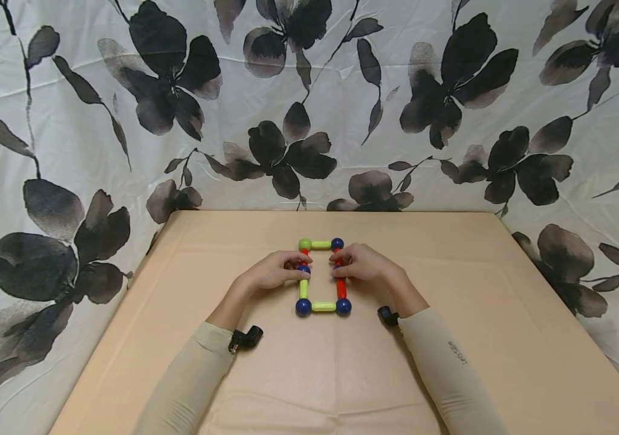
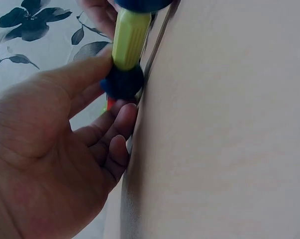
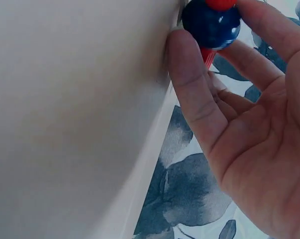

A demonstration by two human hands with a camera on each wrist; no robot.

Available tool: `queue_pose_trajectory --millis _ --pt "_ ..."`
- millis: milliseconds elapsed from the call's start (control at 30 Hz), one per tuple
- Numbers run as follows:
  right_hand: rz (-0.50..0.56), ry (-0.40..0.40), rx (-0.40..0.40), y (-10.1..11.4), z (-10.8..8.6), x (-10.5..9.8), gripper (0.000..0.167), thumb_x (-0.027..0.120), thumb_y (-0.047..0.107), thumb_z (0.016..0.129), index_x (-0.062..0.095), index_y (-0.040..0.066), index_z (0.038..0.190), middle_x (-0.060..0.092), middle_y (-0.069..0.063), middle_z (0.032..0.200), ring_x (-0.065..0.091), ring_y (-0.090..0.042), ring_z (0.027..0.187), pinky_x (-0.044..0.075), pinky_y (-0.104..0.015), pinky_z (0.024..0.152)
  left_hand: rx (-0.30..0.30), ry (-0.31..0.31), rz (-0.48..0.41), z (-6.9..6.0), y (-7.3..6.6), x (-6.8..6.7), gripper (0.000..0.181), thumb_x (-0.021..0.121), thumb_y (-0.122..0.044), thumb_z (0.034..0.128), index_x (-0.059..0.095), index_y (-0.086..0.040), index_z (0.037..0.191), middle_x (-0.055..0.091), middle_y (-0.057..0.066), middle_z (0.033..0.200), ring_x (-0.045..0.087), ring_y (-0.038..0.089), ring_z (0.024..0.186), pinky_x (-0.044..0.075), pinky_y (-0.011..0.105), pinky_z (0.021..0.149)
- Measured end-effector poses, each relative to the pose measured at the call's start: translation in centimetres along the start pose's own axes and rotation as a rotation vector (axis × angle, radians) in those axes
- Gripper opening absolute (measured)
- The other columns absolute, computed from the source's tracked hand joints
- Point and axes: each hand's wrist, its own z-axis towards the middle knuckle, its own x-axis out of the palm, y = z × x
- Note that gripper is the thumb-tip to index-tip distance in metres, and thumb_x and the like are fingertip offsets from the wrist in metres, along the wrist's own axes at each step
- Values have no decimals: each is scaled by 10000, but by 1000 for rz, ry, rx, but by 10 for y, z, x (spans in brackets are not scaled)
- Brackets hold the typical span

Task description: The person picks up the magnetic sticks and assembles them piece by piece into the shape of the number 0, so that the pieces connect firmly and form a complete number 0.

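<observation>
A rectangular frame of toy balls and rods [image 1: 323, 307] lies on the table. Its corners are a light green ball [image 1: 305, 244] at the far left and three blue balls, joined by yellow-green and red rods. My left hand [image 1: 271, 270] pinches the left side at its middle blue ball [image 2: 125, 82], thumb beside a yellow-green rod [image 2: 132, 40]. Across from it, my right hand [image 1: 368, 264] grips the right side round another blue ball [image 3: 211, 24], between red rods. Fingers partly hide both middle balls in the head view.
The tan-covered table [image 1: 505, 362] reaches back to a white cloth [image 1: 364, 121] with dark printed flowers. A small black camera [image 1: 246, 338] sits at the left wrist and another black camera [image 1: 388, 316] at the right wrist.
</observation>
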Motion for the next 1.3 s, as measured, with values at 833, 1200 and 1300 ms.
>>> queue_pose_trajectory --millis 833,1200,1300 --pt "176 0 41 -3 11 2 406 746 224 975 670 80 1347 674 -112 1050 650 -208 719 590 -311 683 -8 -127 16 3 -2 2 403 685 -323 1021 650 -118 1366 649 60 1043 577 202 887 470 297 733" --pt "155 -22 62 -3 13 3 338 739 206 976 687 98 1293 663 -107 1002 646 -189 681 574 -304 684 -20 -125 28 5 1 3 408 675 -338 1026 648 -136 1380 637 48 1055 568 201 910 469 300 746" --pt "153 -28 65 -4 13 3 334 742 208 974 690 105 1287 662 -109 981 642 -186 674 567 -301 678 -26 -124 24 5 0 4 417 677 -338 1025 641 -139 1390 635 50 1062 567 201 912 468 296 745"
